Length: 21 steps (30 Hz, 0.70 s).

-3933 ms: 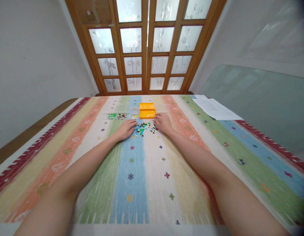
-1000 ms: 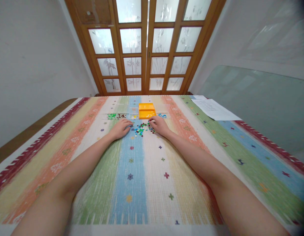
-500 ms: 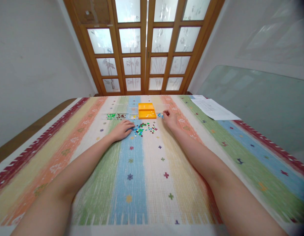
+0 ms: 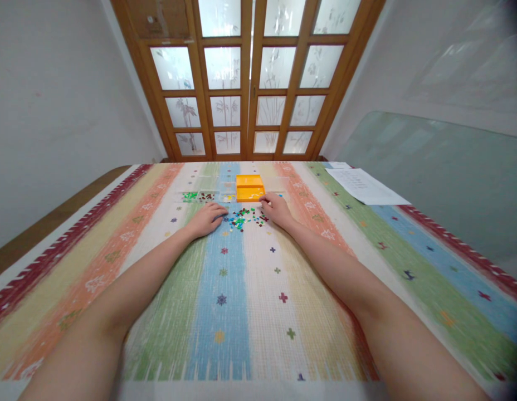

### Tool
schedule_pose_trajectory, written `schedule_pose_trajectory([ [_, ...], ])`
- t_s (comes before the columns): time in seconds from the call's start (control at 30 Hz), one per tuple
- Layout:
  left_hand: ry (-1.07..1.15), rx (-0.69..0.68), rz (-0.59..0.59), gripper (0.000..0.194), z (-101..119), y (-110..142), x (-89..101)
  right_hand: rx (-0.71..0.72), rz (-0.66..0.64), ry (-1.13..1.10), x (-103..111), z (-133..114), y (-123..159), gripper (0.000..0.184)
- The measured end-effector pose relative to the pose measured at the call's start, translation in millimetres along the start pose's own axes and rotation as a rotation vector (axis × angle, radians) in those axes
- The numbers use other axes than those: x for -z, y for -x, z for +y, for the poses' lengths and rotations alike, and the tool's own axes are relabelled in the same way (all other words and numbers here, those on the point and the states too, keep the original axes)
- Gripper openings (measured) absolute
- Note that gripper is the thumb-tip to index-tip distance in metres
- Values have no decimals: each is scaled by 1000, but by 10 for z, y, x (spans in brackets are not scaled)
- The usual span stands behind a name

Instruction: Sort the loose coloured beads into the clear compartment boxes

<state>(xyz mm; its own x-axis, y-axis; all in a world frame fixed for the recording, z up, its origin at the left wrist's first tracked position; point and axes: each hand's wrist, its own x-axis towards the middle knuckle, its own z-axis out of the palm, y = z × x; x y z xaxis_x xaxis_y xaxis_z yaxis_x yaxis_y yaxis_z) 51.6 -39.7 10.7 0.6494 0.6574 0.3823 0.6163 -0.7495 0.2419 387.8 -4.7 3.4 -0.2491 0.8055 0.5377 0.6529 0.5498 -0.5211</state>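
Note:
My left hand (image 4: 207,219) lies on the cloth with its fingers loosely stretched, touching the left edge of a pile of small mixed pieces (image 4: 240,220) in green, blue, dark red and white. It holds nothing that I can see. My right hand (image 4: 277,210) hovers by the front right corner of an orange box (image 4: 250,180) holding some white pieces. Its fingertips are drawn together; whether a small piece is between them is too small to tell. Left of the orange box are clear boxes with green pieces (image 4: 190,196), dark red pieces (image 4: 206,196) and yellow pieces (image 4: 229,197).
A striped, patterned cloth (image 4: 223,356) covers the table. Printed paper sheets (image 4: 365,186) lie at the far right. Beyond the table's back edge stand wooden doors with glass panes (image 4: 250,94). Behind my right hand, a clear box with blue pieces (image 4: 281,195) is mostly covered.
My right hand has moved left, from over the blue pieces to the orange box's front right corner, near the pile. My left hand has stayed about where it was.

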Motion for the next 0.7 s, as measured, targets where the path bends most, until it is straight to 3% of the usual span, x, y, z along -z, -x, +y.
schedule_pose_trajectory([
  [0.17,5,-9,11,39,17,7,-7,155,-203,-12,35,-134,29,23],
  [0.3,-3,-15,15,39,9,4,-14,125,-291,-29,150,-168,11,18],
  [0.5,-16,-10,14,38,-6,10,-29,45,-622,-36,429,-161,-87,12],
  [0.57,-17,-8,14,38,-1,11,-28,45,-615,6,451,-192,-96,14],
  [0.7,-25,-6,16,37,12,3,-23,163,-380,102,279,-362,-22,23],
])
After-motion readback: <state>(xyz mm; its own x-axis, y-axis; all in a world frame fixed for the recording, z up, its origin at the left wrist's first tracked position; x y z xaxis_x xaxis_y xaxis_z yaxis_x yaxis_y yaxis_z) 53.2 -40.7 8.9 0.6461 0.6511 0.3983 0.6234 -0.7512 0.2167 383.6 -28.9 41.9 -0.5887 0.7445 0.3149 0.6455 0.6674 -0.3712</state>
